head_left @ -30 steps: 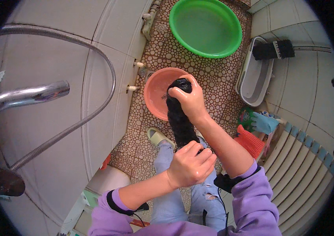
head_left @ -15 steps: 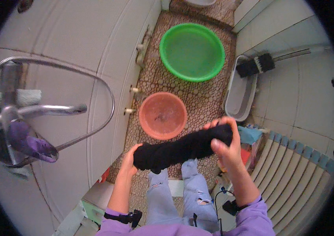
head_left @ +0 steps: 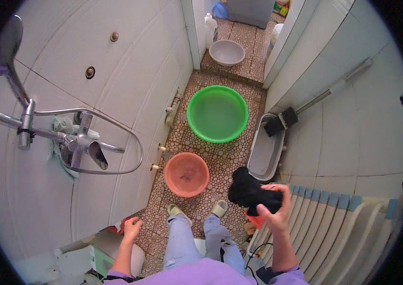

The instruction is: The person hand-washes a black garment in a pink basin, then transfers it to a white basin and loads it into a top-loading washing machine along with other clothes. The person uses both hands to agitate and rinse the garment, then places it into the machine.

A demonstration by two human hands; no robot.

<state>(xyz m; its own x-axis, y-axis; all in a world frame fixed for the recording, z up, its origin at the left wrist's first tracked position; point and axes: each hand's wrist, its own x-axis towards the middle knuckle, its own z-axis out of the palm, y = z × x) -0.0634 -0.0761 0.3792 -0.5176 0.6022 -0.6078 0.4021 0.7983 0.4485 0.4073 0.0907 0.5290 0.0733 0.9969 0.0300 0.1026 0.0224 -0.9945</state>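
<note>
A bunched black cloth (head_left: pixel 249 192), perhaps a garment, hangs from my right hand (head_left: pixel 280 206). That hand is closed round its right end, with the thumb in front and the fingers over the top. The cloth's far end droops toward the long grey-white tub. Lower left, my left hand (head_left: pixel 132 228) is off the cloth, its fingers loosely bent and apart, with nothing in them. Ahead of my feet an orange basin (head_left: pixel 187 194) holds water with a small dark patch in it. Beyond that stands a larger green basin (head_left: pixel 217 140), also holding water.
At right, a long tub (head_left: pixel 263 172) holds a black-headed brush or mop (head_left: pixel 281 122). A slatted radiator (head_left: pixel 301 223) lines the right wall; a shower mixer with hose (head_left: pixel 85 147) is on the left wall. A pale bowl (head_left: pixel 227 62) sits past the doorway step.
My left hand has let go of the black cloth and dropped to the lower left. The cloth, stretched between both hands before, is now bunched in my right hand. The view has tilted farther ahead.
</note>
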